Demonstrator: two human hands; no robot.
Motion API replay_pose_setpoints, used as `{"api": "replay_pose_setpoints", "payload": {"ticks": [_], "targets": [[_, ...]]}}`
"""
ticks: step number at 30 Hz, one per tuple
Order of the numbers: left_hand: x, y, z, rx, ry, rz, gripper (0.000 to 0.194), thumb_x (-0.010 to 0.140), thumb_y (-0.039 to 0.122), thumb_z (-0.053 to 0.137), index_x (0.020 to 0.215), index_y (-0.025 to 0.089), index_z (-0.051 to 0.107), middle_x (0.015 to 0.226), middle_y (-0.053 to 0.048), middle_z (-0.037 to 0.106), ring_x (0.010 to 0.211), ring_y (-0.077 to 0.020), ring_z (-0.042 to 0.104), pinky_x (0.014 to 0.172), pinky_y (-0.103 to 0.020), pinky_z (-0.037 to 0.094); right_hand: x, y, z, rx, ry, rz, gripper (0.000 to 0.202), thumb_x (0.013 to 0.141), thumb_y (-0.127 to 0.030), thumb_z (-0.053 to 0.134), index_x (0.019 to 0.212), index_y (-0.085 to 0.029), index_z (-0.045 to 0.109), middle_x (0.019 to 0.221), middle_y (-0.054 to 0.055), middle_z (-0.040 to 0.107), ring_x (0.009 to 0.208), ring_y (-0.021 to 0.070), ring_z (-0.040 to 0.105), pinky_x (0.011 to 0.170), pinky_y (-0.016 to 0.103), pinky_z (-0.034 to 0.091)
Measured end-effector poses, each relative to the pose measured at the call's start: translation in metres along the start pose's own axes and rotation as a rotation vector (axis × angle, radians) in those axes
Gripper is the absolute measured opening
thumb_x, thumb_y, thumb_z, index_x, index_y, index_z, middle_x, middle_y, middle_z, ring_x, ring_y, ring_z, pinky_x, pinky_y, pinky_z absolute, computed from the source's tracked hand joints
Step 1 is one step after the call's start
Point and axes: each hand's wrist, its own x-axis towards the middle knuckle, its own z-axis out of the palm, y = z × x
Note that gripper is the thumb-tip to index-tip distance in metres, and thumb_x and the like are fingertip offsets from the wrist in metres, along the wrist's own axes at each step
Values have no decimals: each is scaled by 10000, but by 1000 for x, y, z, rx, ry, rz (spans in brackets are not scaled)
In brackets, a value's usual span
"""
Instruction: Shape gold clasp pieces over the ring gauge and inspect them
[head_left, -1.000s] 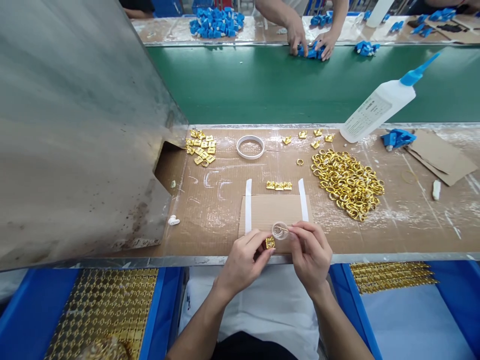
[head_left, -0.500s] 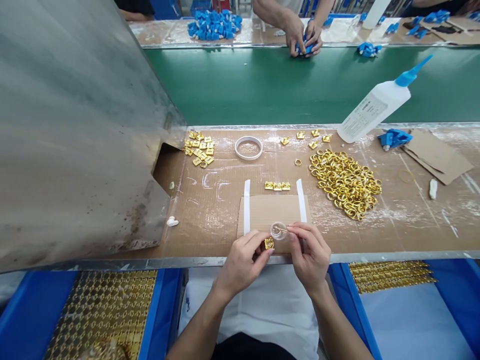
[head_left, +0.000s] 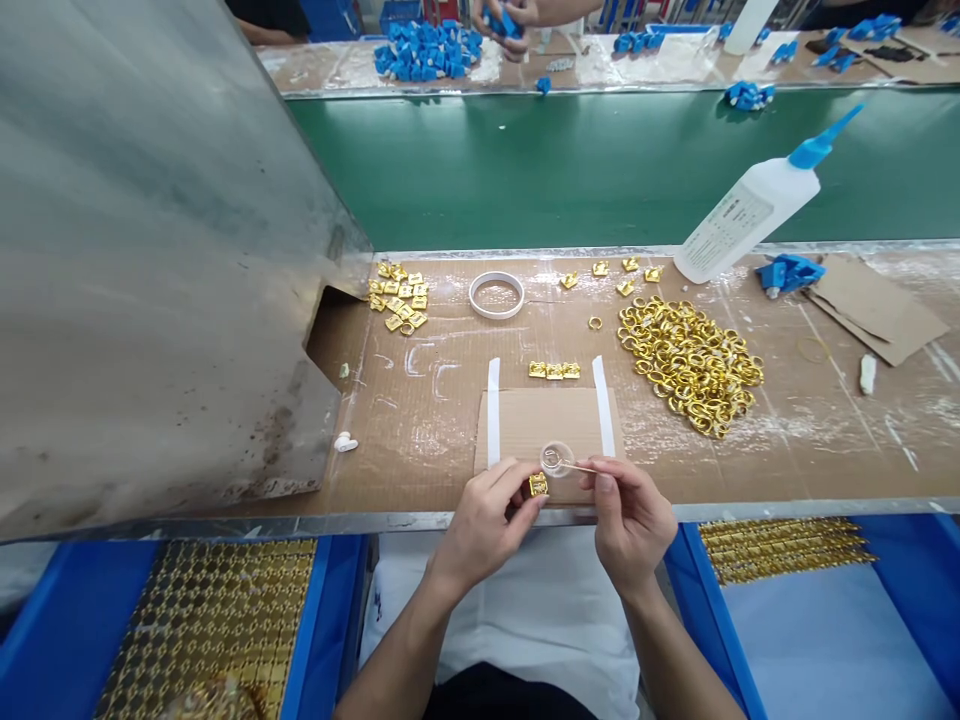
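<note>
My left hand [head_left: 486,520] pinches a small square gold piece [head_left: 538,484] between thumb and fingertips at the near edge of the bench. In my right hand [head_left: 634,515] is a thin wooden stick [head_left: 581,467], its tip inside a small clear round dish [head_left: 556,459]. The dish rests on a cardboard pad [head_left: 546,420] held by white tape strips. Just behind the pad, a short row of gold pieces [head_left: 554,371] lies side by side. To the right is a heap of gold rings [head_left: 690,365].
A white bottle with blue nozzle [head_left: 750,220] stands tilted at the back. A tape roll [head_left: 496,296] lies left of it. A metal housing [head_left: 172,280] blocks the left. Blue trays [head_left: 337,600] flank my lap. Beyond the green belt [head_left: 525,170], a co-worker's hand [head_left: 517,25] holds blue parts.
My right hand has shifted right and slightly back, so more of the stick shows. My left hand stays put with the gold piece. The co-worker's hands have moved left and away.
</note>
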Motion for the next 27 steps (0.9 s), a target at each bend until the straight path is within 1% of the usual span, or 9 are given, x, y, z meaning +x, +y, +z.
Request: {"api": "replay_pose_setpoints", "payload": {"ticks": [3,6,9,14,27], "targets": [[0,0,0,2,-10,-5,222,976,193,562,1181,179,644,795,-16,627,645,-150,569,645,-267,496,-6,-2,0,49,-33,-14,143,995,-164,559,1025,-216,689,873,61,770,602,154,690,521,262,587],[0,0,0,10,-12,1,220,985,204,549,1185,186,639,799,-19,629,654,-155,580,643,-271,501,-8,-3,-2,40,-99,-45,149,984,-146,560,1022,-218,685,869,66,770,596,156,694,500,256,584],[0,0,0,25,-2,17,205,989,202,542,1173,183,632,810,-22,633,654,-155,584,638,-271,501,-8,-1,-4,24,-140,-66,161,970,-130,568,1024,-219,691,887,70,777,607,161,708,511,257,595],[0,0,1,35,4,34,188,988,194,542,1155,176,628,819,-26,637,648,-153,580,623,-265,493,-8,2,-5,-2,-187,-96,189,946,-98,586,1032,-221,701,892,68,783,672,177,742,577,268,626],[0,0,1,45,9,45,185,980,180,562,1153,165,629,827,-28,640,646,-147,566,599,-253,463,-5,1,-2,-4,-220,-155,206,952,-90,581,1062,-222,693,912,70,793,773,190,771,627,266,641]]}}
